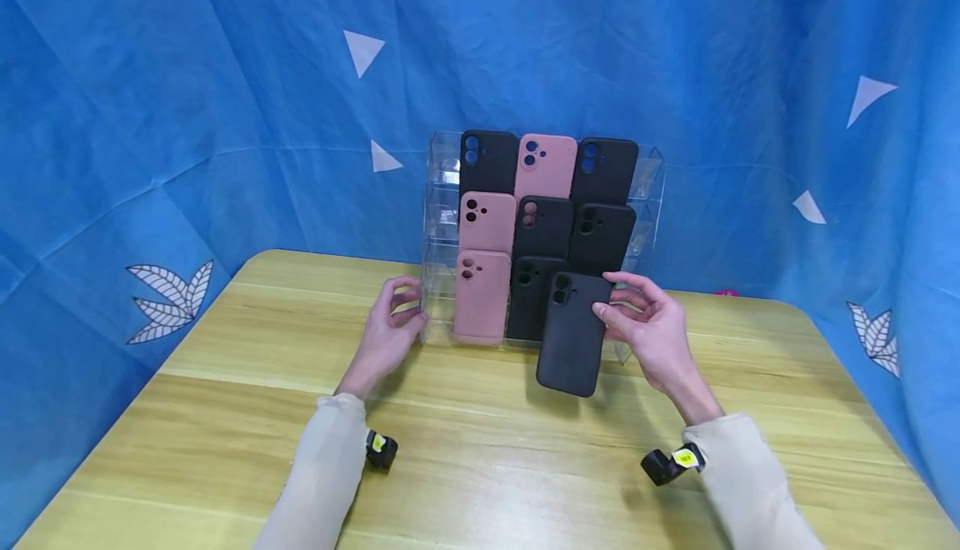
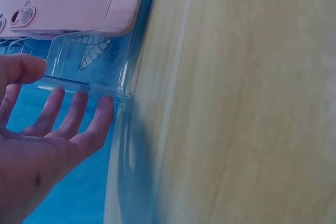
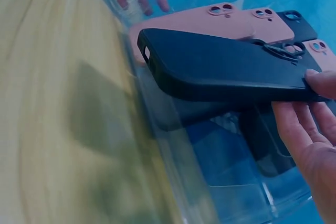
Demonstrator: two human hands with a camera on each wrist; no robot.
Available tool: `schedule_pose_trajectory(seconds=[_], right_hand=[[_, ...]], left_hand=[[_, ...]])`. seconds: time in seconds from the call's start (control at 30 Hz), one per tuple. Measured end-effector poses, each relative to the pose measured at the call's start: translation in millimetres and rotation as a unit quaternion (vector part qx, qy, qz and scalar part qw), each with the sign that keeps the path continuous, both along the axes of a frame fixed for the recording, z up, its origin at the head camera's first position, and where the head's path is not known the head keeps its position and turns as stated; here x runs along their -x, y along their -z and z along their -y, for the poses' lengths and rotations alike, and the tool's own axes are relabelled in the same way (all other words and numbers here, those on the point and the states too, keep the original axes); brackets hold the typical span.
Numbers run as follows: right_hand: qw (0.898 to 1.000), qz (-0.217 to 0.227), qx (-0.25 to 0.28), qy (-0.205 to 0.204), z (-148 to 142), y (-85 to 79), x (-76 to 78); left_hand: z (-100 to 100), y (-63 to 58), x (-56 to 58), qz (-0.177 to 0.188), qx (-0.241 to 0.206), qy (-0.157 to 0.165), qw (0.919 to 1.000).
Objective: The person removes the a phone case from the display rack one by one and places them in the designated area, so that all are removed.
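"What comes first, in front of the clear rack (image 1: 441, 283)?"

"Two pale sleeves (image 1: 318, 475), with two black wrist devices (image 1: 381, 451), over one wooden table (image 1: 480, 467) that the rack stands on."

"And the hands?"

"Two. The right hand (image 1: 656, 337) is at the rack's lower right, pinching one dark case (image 1: 573, 337) by its upper edge — thumb on the near face, fingers behind. That case slants in front of the rack's bottom tier, its lower end reaching past the front edge, above the table."

"Does it touch the rack?"

"I can't tell from these angles."

"The left hand (image 1: 386, 337)?"

"At the rack's left side, fingers spread and loosely bent, fingertips against the side panel."

"How many cases does the rack hold?"

"Eight: three pink cases (image 1: 482, 300) and five black cases (image 1: 602, 237). Bottom tier, left to right, two — pink, black. Middle tier, three: pink, black, black. Top tier, three: black, pink, black."

"Beyond the rack?"

"One blue curtain (image 1: 262, 75), with three leaf prints (image 1: 168, 300) visible from the head."
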State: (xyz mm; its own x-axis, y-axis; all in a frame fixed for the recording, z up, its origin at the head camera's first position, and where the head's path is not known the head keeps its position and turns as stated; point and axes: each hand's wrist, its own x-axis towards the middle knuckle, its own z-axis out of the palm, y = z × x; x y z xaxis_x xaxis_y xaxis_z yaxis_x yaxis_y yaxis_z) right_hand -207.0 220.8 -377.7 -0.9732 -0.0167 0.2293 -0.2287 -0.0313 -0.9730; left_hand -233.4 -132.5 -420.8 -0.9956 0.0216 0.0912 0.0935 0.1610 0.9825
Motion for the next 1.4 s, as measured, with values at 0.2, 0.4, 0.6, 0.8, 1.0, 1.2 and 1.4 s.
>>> schedule_pose_trajectory(seconds=[0.2, 0.4, 0.6, 0.8, 1.0, 1.2, 1.4], right_hand=[[1.0, 0.018, -0.009, -0.013, 6.3, 8.2, -6.0], [0.999, 0.032, -0.033, -0.02, 14.9, 15.3, -10.8], [0.997, 0.044, -0.063, -0.028, 24.6, 22.5, -14.4], [0.994, 0.04, -0.093, -0.043, 32.2, 28.5, -18.3], [0.992, 0.042, -0.108, -0.051, 38.4, 33.0, -21.8], [0.986, 0.047, -0.151, -0.05, 43.0, 35.7, -23.7], [0.972, 0.012, -0.23, -0.039, 46.9, 37.9, -26.4]], left_hand=[[0.5, 0.6, 2.0, -0.002, -0.003, 0.001, 1.0], [1.1, 1.1, 2.9, -0.002, -0.008, 0.002, 1.0], [0.8, 2.0, 2.6, -0.001, -0.013, 0.001, 0.9999], [0.9, 3.6, 1.7, -0.002, -0.013, 0.002, 0.9999], [1.8, 3.8, 1.8, -0.002, -0.013, 0.006, 0.9999], [1.8, 3.4, 1.2, -0.001, -0.012, 0.005, 0.9999], [1.1, 4.3, 2.8, -0.002, -0.019, 0.007, 0.9998]])
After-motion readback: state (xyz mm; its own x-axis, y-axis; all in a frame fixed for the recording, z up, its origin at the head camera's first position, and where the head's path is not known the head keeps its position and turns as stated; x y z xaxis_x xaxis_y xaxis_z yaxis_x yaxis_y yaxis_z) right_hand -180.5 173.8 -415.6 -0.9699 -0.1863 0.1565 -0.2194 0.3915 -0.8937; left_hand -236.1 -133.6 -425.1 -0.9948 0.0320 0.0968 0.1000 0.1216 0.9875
